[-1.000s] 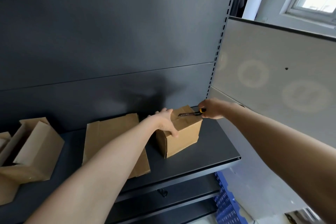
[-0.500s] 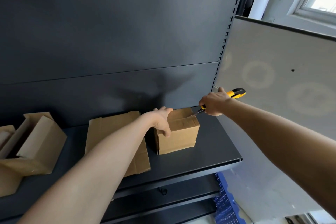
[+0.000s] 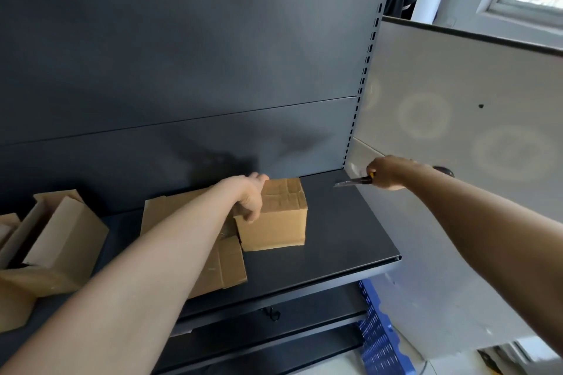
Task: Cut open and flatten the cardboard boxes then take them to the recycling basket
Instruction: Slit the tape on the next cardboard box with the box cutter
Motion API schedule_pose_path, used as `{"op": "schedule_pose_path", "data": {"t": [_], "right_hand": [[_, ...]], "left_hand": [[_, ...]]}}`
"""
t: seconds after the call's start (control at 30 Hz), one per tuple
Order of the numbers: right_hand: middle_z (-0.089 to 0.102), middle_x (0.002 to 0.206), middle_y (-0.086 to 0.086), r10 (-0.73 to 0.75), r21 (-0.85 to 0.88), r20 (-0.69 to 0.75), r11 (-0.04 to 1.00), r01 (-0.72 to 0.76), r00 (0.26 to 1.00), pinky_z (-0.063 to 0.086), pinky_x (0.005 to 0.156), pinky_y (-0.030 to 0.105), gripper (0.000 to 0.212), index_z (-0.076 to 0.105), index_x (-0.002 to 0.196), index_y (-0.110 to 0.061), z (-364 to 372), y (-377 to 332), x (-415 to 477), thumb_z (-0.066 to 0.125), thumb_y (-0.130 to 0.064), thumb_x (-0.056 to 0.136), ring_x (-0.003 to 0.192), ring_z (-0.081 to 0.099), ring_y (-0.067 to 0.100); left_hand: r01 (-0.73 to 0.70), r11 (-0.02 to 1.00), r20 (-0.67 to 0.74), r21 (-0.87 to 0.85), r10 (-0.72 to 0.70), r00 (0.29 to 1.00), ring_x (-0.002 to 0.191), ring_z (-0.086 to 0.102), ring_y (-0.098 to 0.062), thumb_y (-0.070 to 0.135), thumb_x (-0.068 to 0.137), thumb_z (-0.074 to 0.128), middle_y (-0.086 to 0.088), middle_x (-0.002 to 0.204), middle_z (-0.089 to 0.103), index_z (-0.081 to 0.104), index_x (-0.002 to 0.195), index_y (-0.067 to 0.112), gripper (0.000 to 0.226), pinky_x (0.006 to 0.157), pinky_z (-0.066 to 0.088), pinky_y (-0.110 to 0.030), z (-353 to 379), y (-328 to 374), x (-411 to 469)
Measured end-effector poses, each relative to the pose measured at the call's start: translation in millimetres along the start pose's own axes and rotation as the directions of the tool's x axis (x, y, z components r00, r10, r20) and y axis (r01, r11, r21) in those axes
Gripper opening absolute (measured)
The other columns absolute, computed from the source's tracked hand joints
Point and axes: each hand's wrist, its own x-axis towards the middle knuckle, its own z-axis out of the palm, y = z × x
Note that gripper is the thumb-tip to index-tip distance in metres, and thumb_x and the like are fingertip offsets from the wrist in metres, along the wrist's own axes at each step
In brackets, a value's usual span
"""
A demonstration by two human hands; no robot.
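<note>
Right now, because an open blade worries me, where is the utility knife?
Head view, right of centre: the right hand grips the utility knife over the back right corner of the shelf, blade pointing left toward the small box, clear of it.

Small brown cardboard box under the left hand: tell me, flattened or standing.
Standing: the brown cardboard box shows full front and top faces.

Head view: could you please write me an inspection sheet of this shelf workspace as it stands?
Surface: dark metal shelf.
Job's things: closed box upright at centre; flattened cardboard to its left; open boxes far left; utility knife, blade out, clear of the box.
Clutter: nothing seen.
Hands: left hand grips the closed box's top corner; right hand holds the utility knife.
Cables: small dark loop under the shelf, too small to identify.
Surroundings: dark back panel, grey side panel, blue crate below.
</note>
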Motion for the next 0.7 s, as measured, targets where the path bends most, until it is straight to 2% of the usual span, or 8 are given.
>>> {"op": "schedule_pose_path", "data": {"t": [0.03, 0.1, 0.17, 0.23, 0.37, 0.6, 0.7], "right_hand": [[0.061, 0.100, 0.006, -0.001, 0.057, 0.023, 0.998, 0.000, 1.000, 0.048, 0.079, 0.033, 0.019, 0.061, 0.100, -0.022, 3.2, 2.2, 0.6, 0.043, -0.021, 0.092, 0.085, 0.060, 0.026], [0.064, 0.078, 0.007, -0.021, 0.190, 0.090, 0.982, 0.004, 0.996, 0.045, 0.060, 0.025, 0.022, 0.059, 0.091, -0.014, 9.3, -6.5, -2.2, 0.045, -0.031, 0.093, 0.061, 0.061, 0.021], [0.060, 0.064, 0.005, -0.033, 0.333, 0.141, 0.943, -0.016, 0.989, 0.042, 0.058, 0.026, 0.040, 0.057, 0.087, -0.010, 15.6, -21.0, -1.5, 0.044, -0.047, 0.095, 0.053, 0.057, 0.019], [0.059, 0.065, 0.007, -0.042, 0.437, 0.180, 0.899, -0.042, 0.983, 0.044, 0.060, 0.029, 0.050, 0.055, 0.086, -0.008, 22.8, -31.6, -0.1, 0.039, -0.055, 0.096, 0.054, 0.056, 0.020], [0.060, 0.066, 0.009, -0.053, 0.494, 0.218, 0.867, -0.063, 0.974, 0.046, 0.065, 0.032, 0.056, 0.056, 0.091, -0.007, 36.9, -42.2, 2.4, 0.035, -0.059, 0.095, 0.055, 0.058, 0.021], [0.055, 0.061, 0.009, -0.067, 0.664, 0.286, 0.733, -0.147, 0.956, 0.043, 0.057, 0.029, 0.061, 0.054, 0.093, -0.005, 47.6, -51.5, 2.6, 0.038, -0.064, 0.092, 0.047, 0.049, 0.020], [0.054, 0.061, 0.008, -0.081, 0.674, 0.282, 0.726, -0.137, 0.956, 0.043, 0.056, 0.028, 0.060, 0.053, 0.090, -0.006, 47.1, -52.5, 3.7, 0.038, -0.064, 0.092, 0.047, 0.048, 0.020]], "left_hand": [[0.012, 1.000, 0.008, 0.012, -0.012, 1.000, 0.142, 0.021, -0.033, 0.008, 0.069, 0.078, -0.005, 0.159, 0.003, -0.005, 0.153, 0.022, 0.119, 0.106, 0.041, -0.045, 1.1, -2.1, 1.3], [0.006, 1.000, 0.021, 0.028, -0.007, 1.000, 0.147, 0.004, -0.034, 0.015, 0.072, 0.078, -0.003, 0.161, -0.009, -0.015, 0.152, 0.024, 0.123, 0.114, 0.024, -0.054, 4.2, 2.1, 3.8], [-0.041, 0.999, 0.015, -0.018, 0.041, 0.999, 0.147, -0.012, -0.032, 0.031, 0.075, 0.077, -0.001, 0.161, -0.016, -0.019, 0.151, 0.026, 0.122, 0.116, 0.006, -0.060, 7.6, 13.0, 6.2], [-0.087, 0.993, -0.035, -0.077, 0.084, 0.996, 0.147, -0.015, -0.031, 0.046, 0.078, 0.073, 0.000, 0.161, -0.016, -0.014, 0.152, 0.025, 0.117, 0.115, -0.003, -0.062, 10.4, 21.9, 6.9], [-0.120, 0.981, -0.130, -0.155, 0.100, 0.986, 0.148, -0.004, -0.029, 0.045, 0.077, 0.075, 0.000, 0.162, -0.003, -0.001, 0.154, 0.025, 0.110, 0.114, -0.003, -0.061, 13.2, 23.0, 6.8], [-0.136, 0.964, -0.178, -0.227, 0.096, 0.979, 0.148, 0.001, -0.028, 0.040, 0.074, 0.078, 0.001, 0.161, 0.004, 0.007, 0.153, 0.029, 0.106, 0.114, -0.006, -0.058, 19.5, 19.7, 4.5], [-0.137, 0.960, -0.184, -0.245, 0.092, 0.979, 0.148, 0.002, -0.028, 0.040, 0.074, 0.078, 0.001, 0.161, 0.004, 0.008, 0.153, 0.030, 0.106, 0.114, -0.007, -0.059, 20.1, 19.7, 4.0]]}}
